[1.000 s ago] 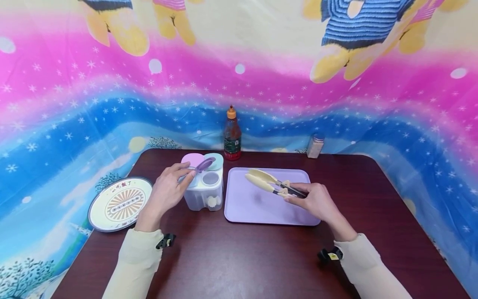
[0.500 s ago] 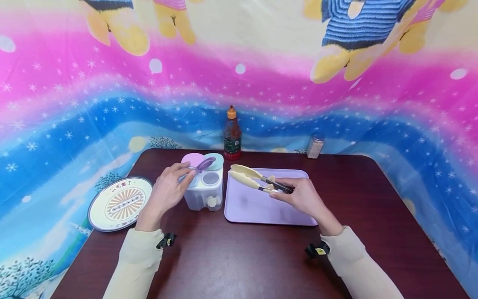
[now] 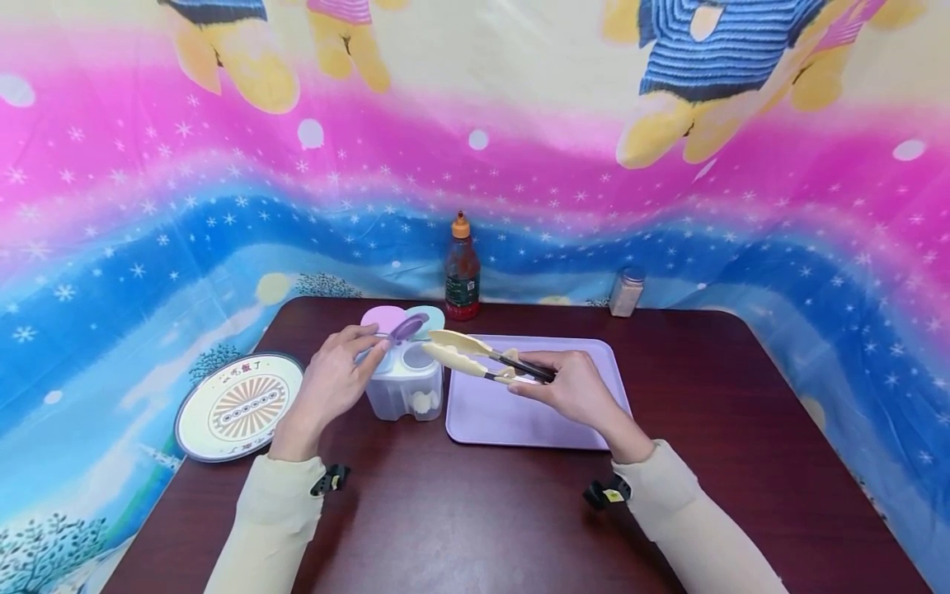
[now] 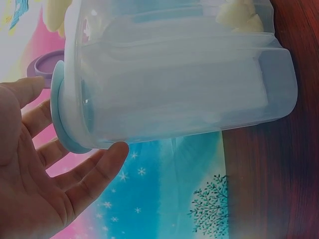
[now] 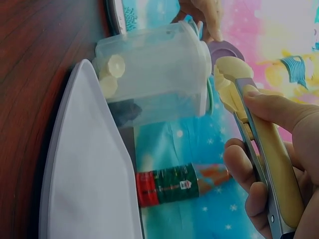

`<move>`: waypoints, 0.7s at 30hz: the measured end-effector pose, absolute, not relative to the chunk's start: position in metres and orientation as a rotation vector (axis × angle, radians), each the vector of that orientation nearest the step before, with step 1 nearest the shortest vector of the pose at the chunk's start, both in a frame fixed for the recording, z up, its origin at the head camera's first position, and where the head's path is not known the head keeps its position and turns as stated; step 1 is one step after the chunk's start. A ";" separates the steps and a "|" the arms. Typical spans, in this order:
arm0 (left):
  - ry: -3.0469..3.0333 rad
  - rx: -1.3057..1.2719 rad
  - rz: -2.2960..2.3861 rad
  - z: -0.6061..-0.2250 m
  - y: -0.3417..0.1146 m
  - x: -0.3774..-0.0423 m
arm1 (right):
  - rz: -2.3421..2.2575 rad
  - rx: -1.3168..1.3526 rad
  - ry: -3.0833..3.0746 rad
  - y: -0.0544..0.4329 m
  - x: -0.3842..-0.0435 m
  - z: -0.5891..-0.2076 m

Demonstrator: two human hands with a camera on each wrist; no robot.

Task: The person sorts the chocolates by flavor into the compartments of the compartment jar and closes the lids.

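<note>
A clear container (image 3: pixel 389 398) has several coloured lids, and its purple lid (image 3: pixel 406 328) stands tilted up over one round opening (image 3: pixel 419 355). My left hand (image 3: pixel 334 379) rests at the container's top, its thumb against the raised lid and its fingers spread by the light-blue lid (image 4: pixel 58 114). A few pale pieces (image 5: pixel 116 65) sit low inside the container; their kind is unclear. My right hand (image 3: pixel 582 392) grips tongs (image 3: pixel 456 361) with cream tips and dark handles. The tongs' tips are parted, hold nothing visible and hang above the opening's right side.
A lilac tray (image 3: pixel 519 417) lies right of the container, partly under my right hand. At the left table edge is a patterned plate (image 3: pixel 195 412). A red sauce bottle (image 3: pixel 463 276) and a small shaker (image 3: pixel 627 295) stand along the back.
My right hand has carried the tongs leftward, from over the tray to the container's opening. My left hand and the purple lid have stayed in place.
</note>
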State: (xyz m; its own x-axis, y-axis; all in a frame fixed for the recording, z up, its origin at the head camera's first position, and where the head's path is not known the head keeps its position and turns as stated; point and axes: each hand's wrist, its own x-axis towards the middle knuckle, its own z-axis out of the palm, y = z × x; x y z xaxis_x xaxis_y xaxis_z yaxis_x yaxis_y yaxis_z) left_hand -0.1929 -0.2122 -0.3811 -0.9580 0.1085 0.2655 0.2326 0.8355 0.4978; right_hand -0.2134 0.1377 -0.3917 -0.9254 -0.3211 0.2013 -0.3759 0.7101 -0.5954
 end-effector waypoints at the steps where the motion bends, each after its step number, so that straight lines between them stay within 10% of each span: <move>1: -2.788 -0.265 -0.796 -0.381 -0.212 -0.193 | 1.015 0.582 -2.826 0.136 -0.214 -0.392; 21: -2.785 -0.258 -0.805 -0.383 -0.211 -0.193 | 1.061 0.612 -2.801 0.107 -0.214 -0.393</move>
State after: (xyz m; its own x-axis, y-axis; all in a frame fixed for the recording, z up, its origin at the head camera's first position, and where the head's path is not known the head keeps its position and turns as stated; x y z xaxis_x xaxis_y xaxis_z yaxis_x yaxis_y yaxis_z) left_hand -0.1934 -0.2110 -0.3827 -0.9580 0.1040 0.2674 0.2306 0.8337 0.5018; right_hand -0.2144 0.1073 -0.3929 -0.9165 -0.3366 0.2161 -0.3953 0.6794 -0.6182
